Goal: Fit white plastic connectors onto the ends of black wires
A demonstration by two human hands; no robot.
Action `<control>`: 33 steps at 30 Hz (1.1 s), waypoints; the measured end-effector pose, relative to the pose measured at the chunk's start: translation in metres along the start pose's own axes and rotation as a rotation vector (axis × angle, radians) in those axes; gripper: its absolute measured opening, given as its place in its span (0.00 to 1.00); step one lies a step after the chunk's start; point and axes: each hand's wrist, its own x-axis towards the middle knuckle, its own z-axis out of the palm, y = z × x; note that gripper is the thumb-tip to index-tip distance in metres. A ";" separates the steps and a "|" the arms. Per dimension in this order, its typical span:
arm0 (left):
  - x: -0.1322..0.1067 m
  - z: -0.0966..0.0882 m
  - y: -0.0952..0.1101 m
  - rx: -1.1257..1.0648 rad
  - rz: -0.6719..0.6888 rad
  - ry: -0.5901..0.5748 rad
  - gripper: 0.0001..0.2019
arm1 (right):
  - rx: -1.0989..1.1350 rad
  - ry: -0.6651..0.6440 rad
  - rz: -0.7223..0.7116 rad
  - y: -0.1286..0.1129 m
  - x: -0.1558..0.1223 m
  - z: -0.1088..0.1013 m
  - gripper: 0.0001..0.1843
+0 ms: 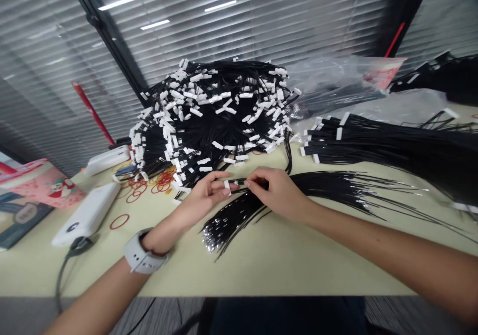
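Observation:
Between the thumb and fingers of my left hand (204, 191) is a small white connector (227, 187). My right hand (274, 188) pinches a thin black wire (241, 181) just to the right of that connector. Whether the wire's tip sits inside the connector is too small to tell. Under and beside my right hand lies a bundle of loose black wires (324, 184) with shiny bare metal ends, one end (216, 233) fanned out toward the front left. Behind both hands rises a big heap of black cables with white connectors (216, 111).
More cables with white connectors (373, 138) lie at the right, near clear plastic bags (336, 83). On the left are rubber bands (136, 188), a white power bank (87, 215) with a cable, another white device (108, 159) and a pink cup (48, 183). Window blinds stand behind.

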 end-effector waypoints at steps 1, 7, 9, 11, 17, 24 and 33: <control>0.000 0.000 -0.001 -0.012 -0.006 0.014 0.14 | -0.003 -0.004 -0.004 0.001 0.000 0.000 0.08; 0.001 0.001 -0.005 -0.007 0.009 0.016 0.08 | -0.023 -0.018 -0.007 0.000 0.000 0.002 0.08; 0.001 0.002 -0.005 -0.002 0.030 -0.002 0.07 | -0.028 -0.034 -0.015 -0.001 0.000 0.002 0.08; 0.000 0.003 -0.004 0.001 0.032 -0.020 0.08 | -0.027 -0.047 -0.022 -0.002 -0.001 0.002 0.08; -0.001 0.005 -0.003 0.002 0.034 -0.044 0.07 | -0.025 -0.055 -0.038 -0.004 -0.002 0.001 0.09; -0.001 0.004 -0.003 -0.010 0.041 -0.070 0.07 | -0.051 -0.057 -0.059 -0.004 -0.002 0.002 0.09; 0.000 0.004 -0.004 -0.059 0.017 -0.072 0.06 | -0.047 -0.061 -0.105 -0.002 -0.003 0.004 0.10</control>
